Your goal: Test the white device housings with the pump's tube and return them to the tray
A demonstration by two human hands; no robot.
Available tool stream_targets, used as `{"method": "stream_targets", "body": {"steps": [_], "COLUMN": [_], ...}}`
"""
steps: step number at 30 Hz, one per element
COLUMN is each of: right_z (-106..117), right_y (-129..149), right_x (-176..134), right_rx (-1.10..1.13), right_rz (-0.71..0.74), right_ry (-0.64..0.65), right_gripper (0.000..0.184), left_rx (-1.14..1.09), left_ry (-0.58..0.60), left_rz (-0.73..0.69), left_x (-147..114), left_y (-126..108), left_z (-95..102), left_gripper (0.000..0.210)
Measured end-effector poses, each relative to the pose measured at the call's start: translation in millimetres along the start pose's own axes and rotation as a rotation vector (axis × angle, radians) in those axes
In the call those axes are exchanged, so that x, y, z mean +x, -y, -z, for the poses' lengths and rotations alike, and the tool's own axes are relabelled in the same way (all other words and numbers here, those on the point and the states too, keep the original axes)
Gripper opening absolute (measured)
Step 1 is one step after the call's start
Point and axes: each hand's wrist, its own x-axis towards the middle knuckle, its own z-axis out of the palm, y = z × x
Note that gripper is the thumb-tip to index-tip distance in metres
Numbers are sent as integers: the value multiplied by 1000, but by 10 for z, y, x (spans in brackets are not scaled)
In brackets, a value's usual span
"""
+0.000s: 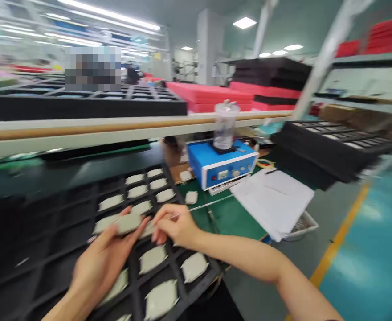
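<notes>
My left hand (104, 254) is closed around the edges of a pale cream, pillow-shaped piece (129, 224), holding it over a black divided tray (99, 256). My right hand (176, 225), to the right of that piece, pinches a thin whitish rod or tube (212, 203), which runs off to the right over the green surface. Its tip is too blurred to make out. Similar cream pieces, such as the one nearest me (161, 299), lie in the tray's right-hand compartments, one each. Several compartments on the left hold nothing.
Behind the tray stands a blue box-shaped device (222, 165) with a clear cylinder (225, 127) on top. White sheets (272, 200) overhang the bench's right side. A shelf edge (132, 129) crosses above the bench. Another black tray (316, 147) stands at the right. One loose cream piece (191, 197) lies near the device.
</notes>
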Motion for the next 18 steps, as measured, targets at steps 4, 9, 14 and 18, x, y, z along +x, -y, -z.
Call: {"method": "stream_targets", "body": {"steps": [4,9,14,18], "right_z": [11,48,17,8], "right_y": [10,24,62,69], "right_x": [-85,-99,-114,-102], "right_rx": [-94,-130,-204,-246], "right_rz": [78,114,86,80], "right_ry": [21,2,-40,-48], "right_gripper": [3,2,9,10], "left_rx": [48,159,240,291], "left_ry": [173,273,346,386], "left_rz": [-32,-72,-73,-86], "left_x": [-14,17,-11,-7], "left_y": [52,105,136,152], "left_z": [-25,121,109,118], "left_gripper": [37,31,30,30]}}
